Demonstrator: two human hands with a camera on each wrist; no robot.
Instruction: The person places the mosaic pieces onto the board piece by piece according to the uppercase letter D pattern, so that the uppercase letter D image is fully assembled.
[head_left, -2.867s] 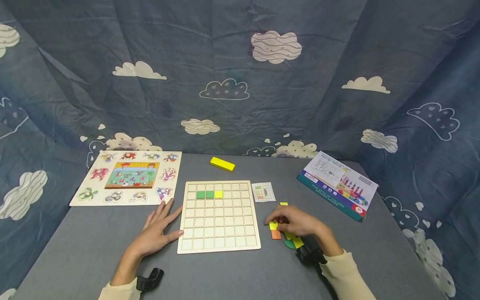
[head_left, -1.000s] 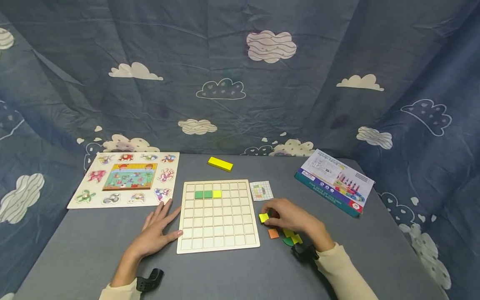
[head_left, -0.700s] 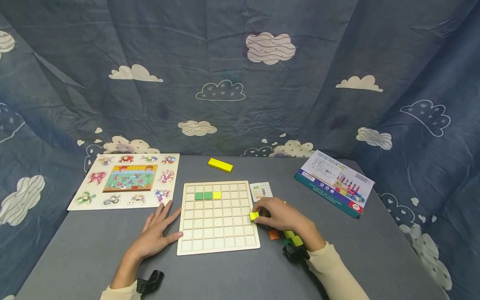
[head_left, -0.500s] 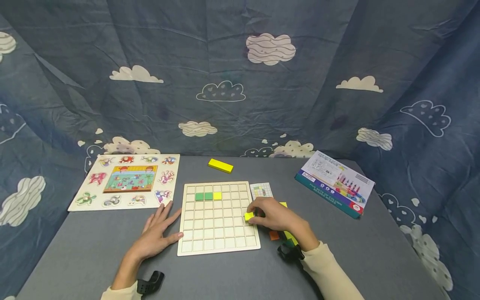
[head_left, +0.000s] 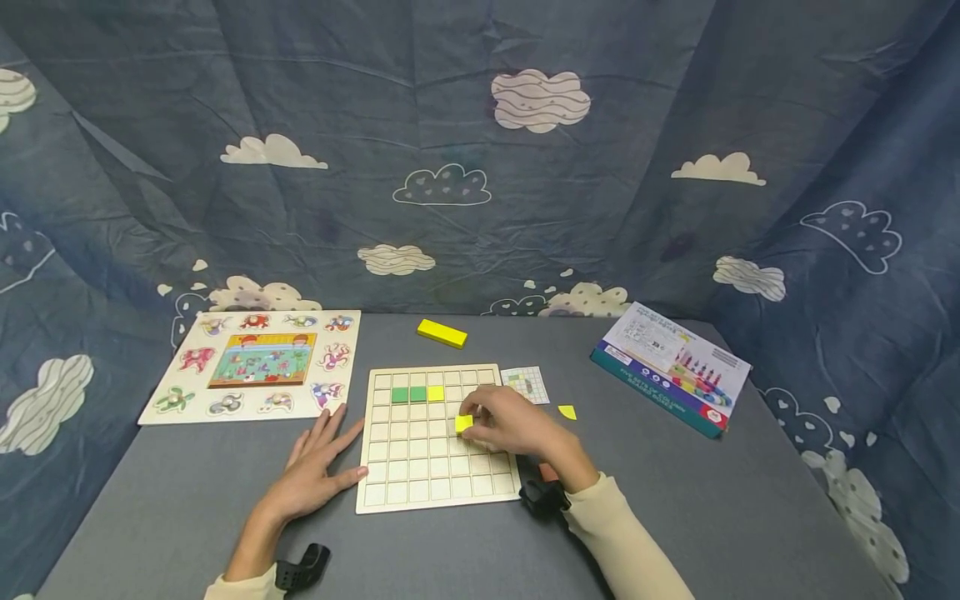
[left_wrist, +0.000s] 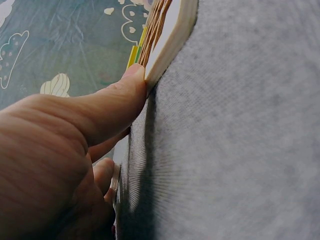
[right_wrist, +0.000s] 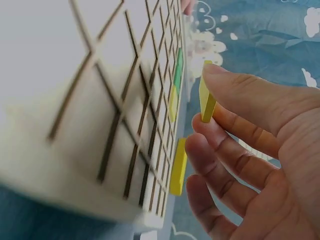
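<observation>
A wooden grid board (head_left: 397, 493) lies on the grey table. Two green square tiles (head_left: 408, 395) and a yellow square tile (head_left: 436, 393) sit side by side in its upper row. My right hand (head_left: 513, 423) hovers over the board's right half, pinching another yellow square tile (head_left: 463, 425) between thumb and fingertips. In the right wrist view this pinched tile (right_wrist: 207, 97) is held clear of the grid surface. Spread out flat, my left hand (head_left: 303, 479) rests on the table, its thumb (left_wrist: 115, 102) touching the board's left edge.
A small pattern card (head_left: 536, 387) lies right of the board, near a yellow rounded piece (head_left: 567, 412). An orange tile (head_left: 550, 472) is partly hidden by the right wrist. Around the back are a yellow bar (head_left: 442, 333), an animal picture board (head_left: 258, 402) and a box (head_left: 671, 368).
My right hand has picked up the yellow tile from the loose pieces and carried it left over the board. The left hand stays in place.
</observation>
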